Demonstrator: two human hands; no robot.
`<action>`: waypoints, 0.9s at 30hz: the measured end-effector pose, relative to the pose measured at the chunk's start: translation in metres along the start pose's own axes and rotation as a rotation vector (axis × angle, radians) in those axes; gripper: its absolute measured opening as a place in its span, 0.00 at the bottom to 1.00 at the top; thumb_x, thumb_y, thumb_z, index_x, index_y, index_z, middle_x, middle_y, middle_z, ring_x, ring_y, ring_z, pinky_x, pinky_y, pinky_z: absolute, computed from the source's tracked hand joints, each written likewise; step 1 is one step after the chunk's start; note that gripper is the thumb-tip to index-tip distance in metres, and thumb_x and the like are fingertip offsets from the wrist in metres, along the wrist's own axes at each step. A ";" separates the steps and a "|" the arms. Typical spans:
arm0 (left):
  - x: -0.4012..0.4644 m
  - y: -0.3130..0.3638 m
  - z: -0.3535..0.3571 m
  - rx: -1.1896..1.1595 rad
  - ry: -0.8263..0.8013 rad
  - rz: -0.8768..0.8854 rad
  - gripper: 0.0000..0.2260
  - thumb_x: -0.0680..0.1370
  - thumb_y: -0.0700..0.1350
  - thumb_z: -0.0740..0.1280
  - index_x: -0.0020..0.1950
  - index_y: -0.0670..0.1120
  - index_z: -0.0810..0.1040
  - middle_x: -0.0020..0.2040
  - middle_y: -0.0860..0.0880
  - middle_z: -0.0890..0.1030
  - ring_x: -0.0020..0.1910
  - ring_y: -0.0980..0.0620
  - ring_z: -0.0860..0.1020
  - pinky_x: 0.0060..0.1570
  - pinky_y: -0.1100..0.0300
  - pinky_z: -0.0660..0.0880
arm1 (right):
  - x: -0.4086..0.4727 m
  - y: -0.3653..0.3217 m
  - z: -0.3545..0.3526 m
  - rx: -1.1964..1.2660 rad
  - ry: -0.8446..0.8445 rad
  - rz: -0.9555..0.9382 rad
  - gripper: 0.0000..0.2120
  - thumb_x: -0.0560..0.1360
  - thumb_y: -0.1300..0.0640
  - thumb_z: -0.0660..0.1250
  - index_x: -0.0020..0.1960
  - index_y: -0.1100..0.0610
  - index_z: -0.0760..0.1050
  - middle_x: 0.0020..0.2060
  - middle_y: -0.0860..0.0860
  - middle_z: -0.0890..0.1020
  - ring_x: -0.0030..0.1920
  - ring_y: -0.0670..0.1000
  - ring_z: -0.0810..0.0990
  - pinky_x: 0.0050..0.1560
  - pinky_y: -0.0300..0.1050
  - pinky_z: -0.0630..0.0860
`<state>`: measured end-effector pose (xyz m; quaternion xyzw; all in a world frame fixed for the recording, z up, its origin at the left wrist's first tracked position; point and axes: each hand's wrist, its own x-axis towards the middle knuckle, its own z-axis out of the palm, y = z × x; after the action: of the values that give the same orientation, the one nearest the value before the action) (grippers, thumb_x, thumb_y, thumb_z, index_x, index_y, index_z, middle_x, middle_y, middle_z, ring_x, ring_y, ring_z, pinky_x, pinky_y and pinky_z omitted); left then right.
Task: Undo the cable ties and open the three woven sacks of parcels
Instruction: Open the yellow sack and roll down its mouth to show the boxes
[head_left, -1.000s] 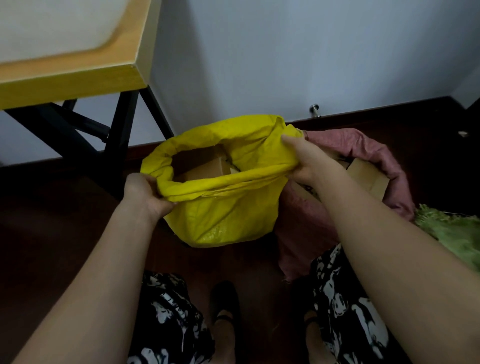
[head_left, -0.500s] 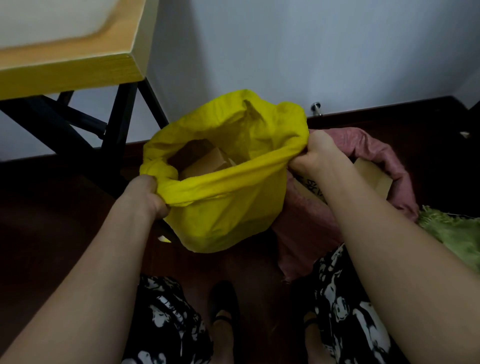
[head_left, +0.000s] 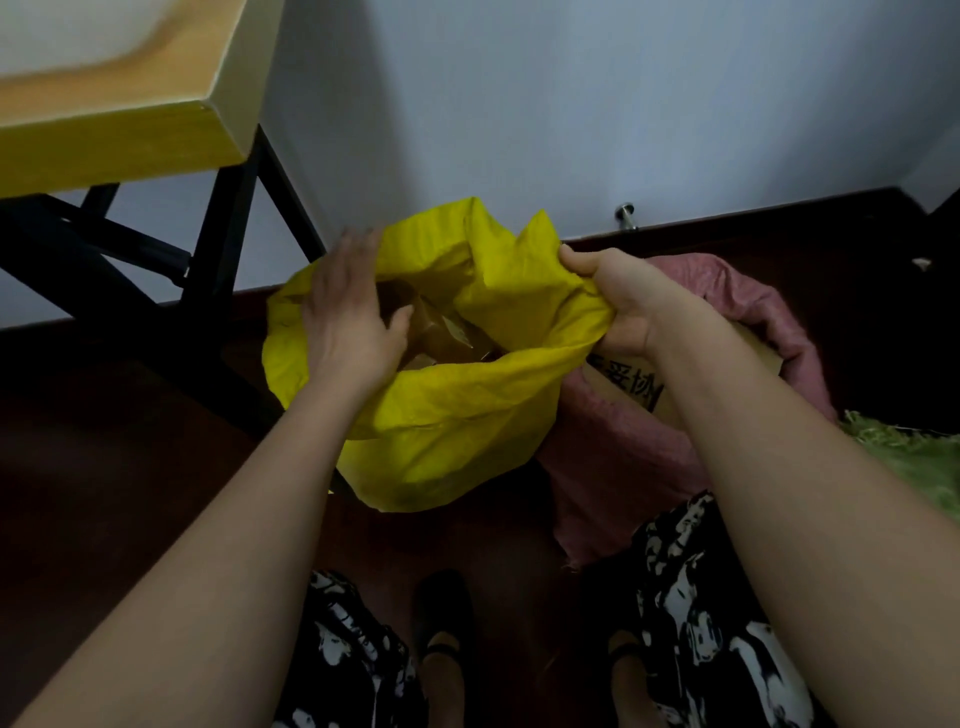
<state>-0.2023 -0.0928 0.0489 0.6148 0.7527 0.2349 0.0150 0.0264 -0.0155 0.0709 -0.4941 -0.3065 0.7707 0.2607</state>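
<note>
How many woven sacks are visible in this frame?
3: the yellow sack at centre, the pink sack just right of it, and the green sack at the right edge, only partly in view.

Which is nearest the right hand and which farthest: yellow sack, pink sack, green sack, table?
1. Yellow sack: its rim is gripped in the right hand.
2. Pink sack: just beneath the hand.
3. Green sack: far right.
4. Table: upper left.

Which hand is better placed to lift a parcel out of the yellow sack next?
Probably the left hand: it is open, right at the yellow sack's mouth beside the cardboard parcels. The right hand is busy gripping the rim.
</note>
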 end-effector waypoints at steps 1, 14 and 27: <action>0.004 0.005 0.003 0.008 -0.016 0.045 0.38 0.74 0.48 0.70 0.78 0.52 0.52 0.78 0.45 0.55 0.76 0.43 0.54 0.72 0.43 0.57 | 0.000 0.000 -0.002 -0.044 -0.029 0.018 0.16 0.81 0.48 0.58 0.48 0.58 0.79 0.40 0.56 0.85 0.42 0.55 0.84 0.47 0.50 0.78; 0.038 0.031 0.033 0.087 -0.264 0.272 0.18 0.75 0.47 0.70 0.63 0.50 0.73 0.79 0.54 0.53 0.78 0.48 0.48 0.72 0.40 0.47 | -0.015 -0.006 -0.030 -0.294 -0.384 -0.074 0.12 0.72 0.49 0.65 0.46 0.57 0.79 0.40 0.53 0.84 0.42 0.50 0.83 0.44 0.45 0.80; 0.037 0.045 0.030 -0.061 -0.335 0.383 0.09 0.75 0.39 0.67 0.52 0.51 0.80 0.73 0.58 0.64 0.77 0.51 0.51 0.73 0.44 0.43 | -0.018 -0.011 -0.026 -0.266 -0.295 -0.045 0.09 0.73 0.55 0.64 0.47 0.58 0.80 0.41 0.54 0.84 0.42 0.52 0.83 0.50 0.47 0.80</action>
<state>-0.1609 -0.0424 0.0490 0.7758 0.6022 0.1506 0.1133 0.0583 -0.0158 0.0813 -0.3988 -0.4516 0.7814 0.1623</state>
